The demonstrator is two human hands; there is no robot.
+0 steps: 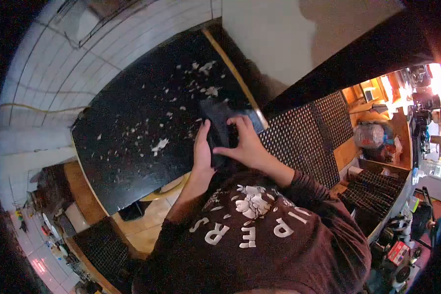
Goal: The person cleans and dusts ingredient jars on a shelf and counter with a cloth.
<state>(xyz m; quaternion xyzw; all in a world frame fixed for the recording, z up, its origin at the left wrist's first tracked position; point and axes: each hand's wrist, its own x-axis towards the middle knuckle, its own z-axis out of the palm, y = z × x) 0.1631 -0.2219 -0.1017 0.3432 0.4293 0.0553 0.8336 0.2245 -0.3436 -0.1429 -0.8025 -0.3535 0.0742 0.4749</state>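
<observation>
Dark cloth (219, 128), folded or bunched into a thick pad, sits near the right edge of our black desk (132, 161), pressed between both hands. Closest to us is the printed front of our brown sweatshirt (250, 230), with both sleeves reaching forward. Our left hand (202, 149) lies flat along the cloth's left side, fingers straight and close together, palm against the fabric rather than wrapped around it. Our right hand (245, 142) arches over the top and right side, fingers (232, 121) curled down onto the pad and the thumb stretched across its near edge, so this hand has the firmer hold. We judge the cloth to be soft, light and limp: it will sag if lifted by one corner, so the sensible place to take it is across the bunched middle, with both hands squeezing inward. It may be a wallet or pouch instead; the dim, warped view leaves that uncertain.

Beyond the hands, pale scraps (160, 144) are scattered over the desk, thickest toward the far corner. A wooden strip (235, 73) runs along the desk's right edge. To the right lies perforated black matting (308, 132), and farther off stand tiled walls (59, 68) and cluttered shelves (377, 137).
</observation>
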